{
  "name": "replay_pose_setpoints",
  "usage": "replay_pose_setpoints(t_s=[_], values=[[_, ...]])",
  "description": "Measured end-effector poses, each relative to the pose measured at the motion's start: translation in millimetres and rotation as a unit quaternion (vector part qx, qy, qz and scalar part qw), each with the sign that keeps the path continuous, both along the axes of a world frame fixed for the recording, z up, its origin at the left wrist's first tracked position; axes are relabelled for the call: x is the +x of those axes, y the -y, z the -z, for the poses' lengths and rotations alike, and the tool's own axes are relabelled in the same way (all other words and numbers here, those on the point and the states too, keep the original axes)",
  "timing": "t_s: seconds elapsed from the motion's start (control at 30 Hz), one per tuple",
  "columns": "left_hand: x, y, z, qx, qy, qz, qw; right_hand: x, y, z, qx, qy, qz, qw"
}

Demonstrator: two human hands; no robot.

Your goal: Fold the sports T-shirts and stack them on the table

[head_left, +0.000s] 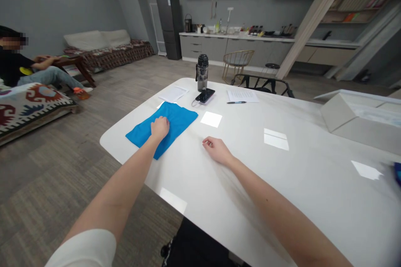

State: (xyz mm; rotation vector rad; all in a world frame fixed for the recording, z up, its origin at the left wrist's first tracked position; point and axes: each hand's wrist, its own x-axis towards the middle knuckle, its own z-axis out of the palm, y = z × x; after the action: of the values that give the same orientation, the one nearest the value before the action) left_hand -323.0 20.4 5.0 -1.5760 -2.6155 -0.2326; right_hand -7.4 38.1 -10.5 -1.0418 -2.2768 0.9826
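Note:
A flat piece of blue cloth (181, 117), perhaps a folded garment, lies at the left end of the white table (238, 200). My left hand (160, 127) is on top of it with curled fingers, closed against the fabric; its fingertips are partly hidden. To the right of the cloth, my right hand (217, 149) hovers at or rests on the tabletop, its fingers loosely curled in. Nothing shows inside the right hand, and it is apart from the cloth.
Behind the cloth are a paper sheet (173, 93), a dark bottle (203, 76) and a phone (205, 96) with a cable. A pen (236, 102) lies by printed paper (242, 95). An open white box (360, 121) sits at right. A person (19, 64) sits far left.

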Motion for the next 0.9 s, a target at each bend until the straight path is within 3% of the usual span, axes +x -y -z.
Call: replay_pose_setpoints(t_s=[0.13, 0.23, 0.33, 0.5, 0.6, 0.7, 0.8, 0.9], values=[[23, 5, -4.4, 0.074, -0.012, 0.036, 0.997, 29, 0, 4.6, -0.002, -0.022, 0.021, 1.000], [64, 9, -8.4, 0.118, 0.010, 0.085, 0.989, 44, 2, 4.0, 0.003, -0.028, 0.033, 0.999], [128, 12, -10.0, 0.159, 0.056, 0.165, 0.972, 56, 5, 2.2, 0.016, -0.053, 0.054, 0.997], [257, 19, -13.5, 0.194, 0.152, 0.316, 0.916, 98, 4, -6.9, 0.043, -0.088, 0.085, 0.992], [325, 23, -18.8, 0.191, 0.193, 0.382, 0.883, 145, 8, -18.5, 0.053, -0.080, 0.132, 0.987], [374, 25, -22.2, 0.191, 0.211, 0.431, 0.857, 205, 23, -29.0, 0.050, -0.066, 0.203, 0.976], [403, 26, -19.2, 0.181, 0.186, 0.465, 0.846, 273, 45, -32.3, 0.066, -0.052, 0.280, 0.956], [413, 25, -8.9, 0.129, 0.138, 0.489, 0.852, 338, 62, -30.0, 0.081, -0.023, 0.347, 0.934]])
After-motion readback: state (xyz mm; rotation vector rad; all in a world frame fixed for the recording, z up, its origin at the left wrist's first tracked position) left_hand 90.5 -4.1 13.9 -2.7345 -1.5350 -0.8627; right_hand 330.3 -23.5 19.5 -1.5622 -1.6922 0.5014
